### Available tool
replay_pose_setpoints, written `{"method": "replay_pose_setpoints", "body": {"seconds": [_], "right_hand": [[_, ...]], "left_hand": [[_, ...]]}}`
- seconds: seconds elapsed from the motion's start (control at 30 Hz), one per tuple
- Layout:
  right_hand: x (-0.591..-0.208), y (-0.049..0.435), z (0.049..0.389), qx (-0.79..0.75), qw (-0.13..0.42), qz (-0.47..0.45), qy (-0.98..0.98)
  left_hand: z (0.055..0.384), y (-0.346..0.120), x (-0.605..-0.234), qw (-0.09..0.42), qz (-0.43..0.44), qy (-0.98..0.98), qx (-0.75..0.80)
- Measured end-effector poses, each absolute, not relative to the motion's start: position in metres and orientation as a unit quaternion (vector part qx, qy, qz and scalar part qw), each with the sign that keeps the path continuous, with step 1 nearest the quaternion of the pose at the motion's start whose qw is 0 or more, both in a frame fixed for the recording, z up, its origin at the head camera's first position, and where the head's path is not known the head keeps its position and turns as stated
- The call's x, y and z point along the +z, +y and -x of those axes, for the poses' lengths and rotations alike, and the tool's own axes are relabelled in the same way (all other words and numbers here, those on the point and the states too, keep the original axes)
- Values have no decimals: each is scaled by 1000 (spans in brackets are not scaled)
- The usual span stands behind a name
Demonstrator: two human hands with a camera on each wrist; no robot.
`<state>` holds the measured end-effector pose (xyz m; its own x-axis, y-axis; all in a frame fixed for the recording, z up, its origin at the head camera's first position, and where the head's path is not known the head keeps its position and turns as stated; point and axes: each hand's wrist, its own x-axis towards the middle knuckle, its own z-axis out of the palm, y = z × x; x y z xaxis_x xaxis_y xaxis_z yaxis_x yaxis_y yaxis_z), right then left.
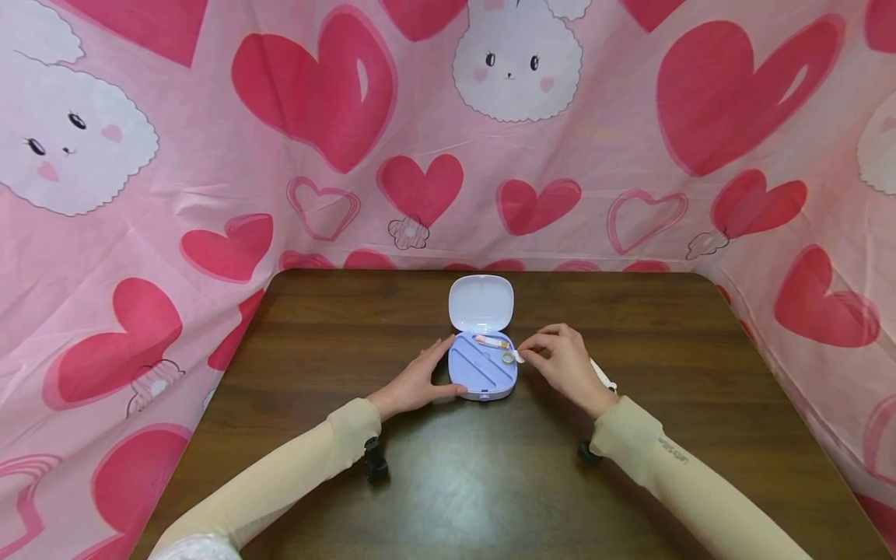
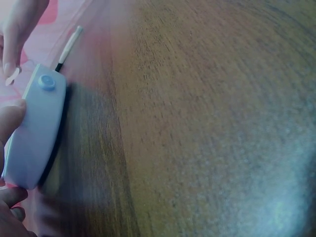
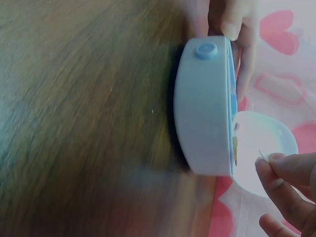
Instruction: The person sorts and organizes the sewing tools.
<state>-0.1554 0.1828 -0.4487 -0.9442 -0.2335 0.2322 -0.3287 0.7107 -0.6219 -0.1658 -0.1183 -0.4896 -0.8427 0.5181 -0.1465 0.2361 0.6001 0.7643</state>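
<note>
A small light-blue case (image 1: 483, 373) stands on the table with its white hinged lid (image 1: 481, 303) raised at the back. In its top tray lie a small pinkish strip-shaped item (image 1: 492, 341) and a yellow-green ring-shaped item (image 1: 508, 358). My left hand (image 1: 420, 379) grips the case's left side, thumb at the front corner and fingers along the side toward the back. At the right edge of the case, my right hand (image 1: 563, 365) pinches a small thin white piece (image 3: 264, 155) between thumb and forefinger. What kind of thing this piece is cannot be told.
A slim white stick-like object (image 1: 602, 375) with a dark end lies right of the case, partly hidden behind the right wrist. The dark wooden table (image 1: 336, 327) reaches to a pink heart-patterned cloth (image 1: 420, 117) hung at the back and sides.
</note>
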Motion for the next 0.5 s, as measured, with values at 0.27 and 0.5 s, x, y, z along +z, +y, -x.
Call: {"method": "replay_pose_setpoints", "body": {"seconds": [0.27,0.5], "right_hand": [[-452,165,155,326,68,-196,-922],[-453,152,151,327,66,-209,-919]], "left_hand": [[166,-118,-491,178,-213,877,393],[166,-118,-490,183,-211,876,393]]}}
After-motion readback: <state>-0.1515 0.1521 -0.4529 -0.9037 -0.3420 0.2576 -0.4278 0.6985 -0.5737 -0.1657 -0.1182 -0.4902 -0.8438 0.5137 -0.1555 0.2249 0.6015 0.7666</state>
